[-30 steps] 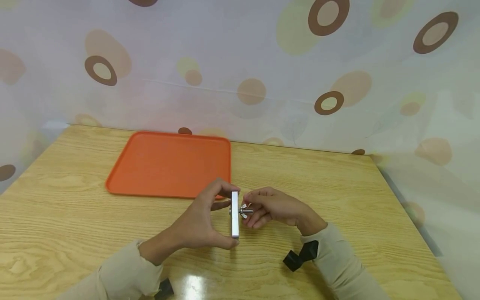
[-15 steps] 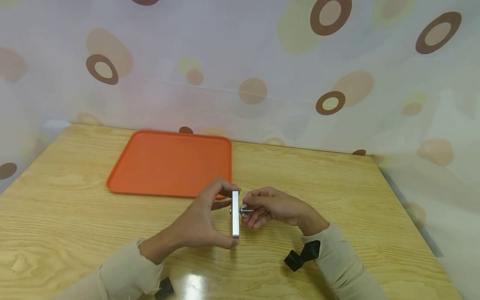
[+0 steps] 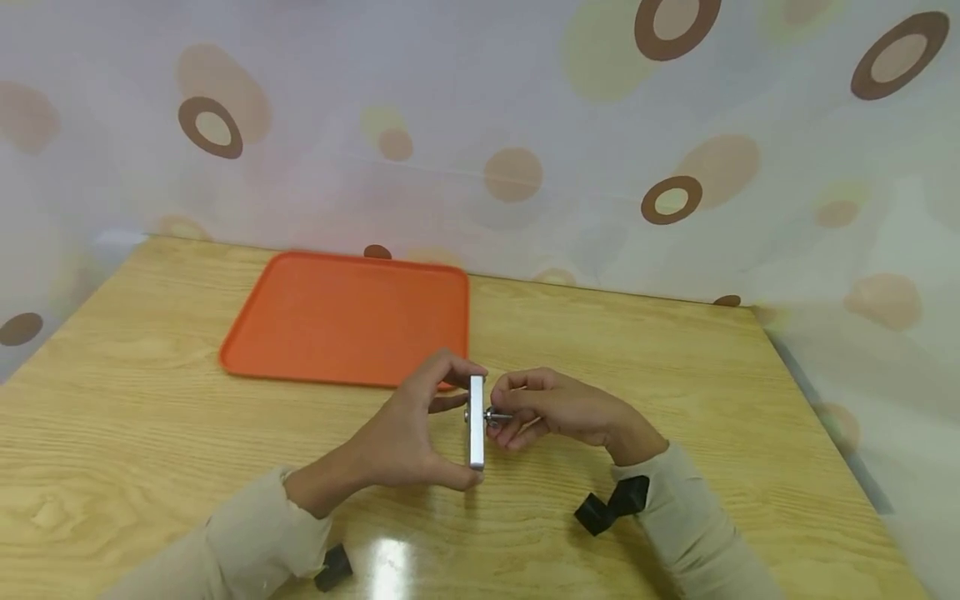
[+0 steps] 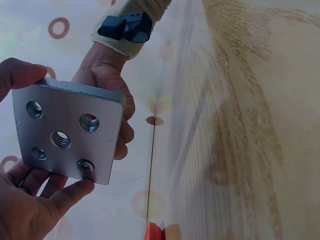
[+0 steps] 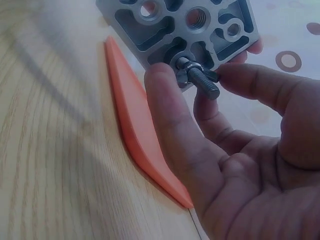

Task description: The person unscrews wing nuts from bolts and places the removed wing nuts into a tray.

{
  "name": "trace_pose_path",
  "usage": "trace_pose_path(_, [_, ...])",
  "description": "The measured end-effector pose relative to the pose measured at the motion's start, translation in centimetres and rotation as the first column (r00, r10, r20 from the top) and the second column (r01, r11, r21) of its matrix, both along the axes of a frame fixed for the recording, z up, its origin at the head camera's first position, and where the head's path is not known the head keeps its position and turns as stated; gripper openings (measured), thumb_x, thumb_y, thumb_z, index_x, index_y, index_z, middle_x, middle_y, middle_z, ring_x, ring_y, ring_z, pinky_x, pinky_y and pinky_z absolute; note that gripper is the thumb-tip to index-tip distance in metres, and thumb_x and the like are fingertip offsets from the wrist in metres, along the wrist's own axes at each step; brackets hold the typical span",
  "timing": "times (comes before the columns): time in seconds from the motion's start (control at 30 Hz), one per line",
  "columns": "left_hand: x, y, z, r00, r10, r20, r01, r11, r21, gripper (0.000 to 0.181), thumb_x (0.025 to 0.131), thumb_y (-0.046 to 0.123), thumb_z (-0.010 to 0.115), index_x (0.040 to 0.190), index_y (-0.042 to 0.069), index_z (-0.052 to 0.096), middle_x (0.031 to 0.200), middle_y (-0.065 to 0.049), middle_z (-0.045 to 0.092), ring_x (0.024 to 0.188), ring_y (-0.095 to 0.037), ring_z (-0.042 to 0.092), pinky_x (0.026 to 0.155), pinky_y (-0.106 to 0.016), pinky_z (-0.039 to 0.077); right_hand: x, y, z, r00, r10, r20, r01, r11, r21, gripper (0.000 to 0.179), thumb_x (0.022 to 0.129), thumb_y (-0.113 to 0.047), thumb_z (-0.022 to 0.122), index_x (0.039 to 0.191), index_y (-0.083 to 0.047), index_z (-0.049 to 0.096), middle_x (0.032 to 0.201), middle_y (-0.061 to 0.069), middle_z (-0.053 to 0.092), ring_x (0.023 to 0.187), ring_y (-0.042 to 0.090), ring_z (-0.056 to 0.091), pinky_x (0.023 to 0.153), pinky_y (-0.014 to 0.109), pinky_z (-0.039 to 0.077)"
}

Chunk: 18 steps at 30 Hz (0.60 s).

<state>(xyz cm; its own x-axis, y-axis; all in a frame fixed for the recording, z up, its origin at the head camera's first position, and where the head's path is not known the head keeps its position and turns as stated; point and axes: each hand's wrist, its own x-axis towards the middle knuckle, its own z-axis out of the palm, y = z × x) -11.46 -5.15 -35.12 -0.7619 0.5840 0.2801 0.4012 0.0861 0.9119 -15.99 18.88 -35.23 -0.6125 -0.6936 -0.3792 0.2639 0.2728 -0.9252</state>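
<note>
My left hand holds a square metal plate by opposite edges, upright above the table. In the left wrist view the flat face of the plate shows several holes, the middle one threaded, and a bolt head sits in one corner hole. The right wrist view shows the ribbed back, where the bolt sticks out through a wing nut. My right hand pinches the wings of that nut between thumb and a finger, close against the plate.
An orange tray lies on the wooden table, behind and left of my hands. A patterned cloth hangs along the back and right side. Black wrist cameras sit on both sleeves.
The wing nut has turned: its wings stood out up and down before and now look nearly edge-on. Plate and left hand keep their hold; the head view has shifted slightly.
</note>
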Motion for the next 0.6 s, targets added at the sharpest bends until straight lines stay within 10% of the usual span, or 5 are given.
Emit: trace_pose_path(0.6, [-0.09,0.23,0.12,1.000,0.004,0.001,-0.004,1.000,0.011,0.076,0.061,0.005,0.086,0.127,0.002,0.046,0.129,-0.017,0.052,0.124,-0.033,0.054,0.111,-0.048,0.051,0.13,0.09,0.08,1.000,-0.003,-0.017,0.002,0.998,-0.070,0.027,0.091,0.001,0.058,0.116,-0.008,0.050,0.091,-0.002,0.066,0.084,0.010,0.068,0.079,0.027,0.063])
